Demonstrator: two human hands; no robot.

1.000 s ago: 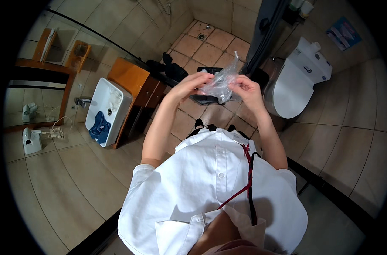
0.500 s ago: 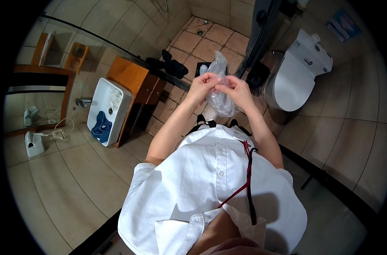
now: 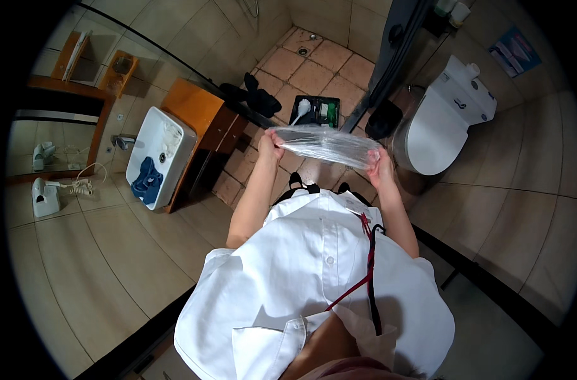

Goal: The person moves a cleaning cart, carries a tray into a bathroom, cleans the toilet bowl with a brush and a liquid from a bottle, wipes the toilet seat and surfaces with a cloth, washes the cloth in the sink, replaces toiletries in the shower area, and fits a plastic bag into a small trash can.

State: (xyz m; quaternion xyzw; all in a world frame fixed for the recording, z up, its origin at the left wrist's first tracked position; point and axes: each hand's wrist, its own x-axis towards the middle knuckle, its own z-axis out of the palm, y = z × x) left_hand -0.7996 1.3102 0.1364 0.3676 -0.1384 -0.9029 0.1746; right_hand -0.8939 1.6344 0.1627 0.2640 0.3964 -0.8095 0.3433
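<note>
A clear plastic bag (image 3: 326,145) is stretched sideways in front of me, well above the floor. My left hand (image 3: 271,144) is closed on its left end, and my right hand (image 3: 379,167) grips the right end. The film between them is thin, creased and shiny. Beyond it on the tiles sits a black tray (image 3: 330,111), holding a white brush (image 3: 302,109) and something green. Part of the tray's near side is close behind the bag's upper edge.
To the left, a white basin (image 3: 182,155) on a wooden cabinet (image 3: 191,95) holds a blue cloth (image 3: 147,181) and a white cloth. A white toilet (image 3: 431,142) stands at right beside a black bin (image 3: 383,119). Dark footwear (image 3: 261,99) lies near the shower threshold.
My hands have moved apart, the left one leftward and the right one rightward and down. The bunched bag is now pulled wide between them, and the tray behind has come into view.
</note>
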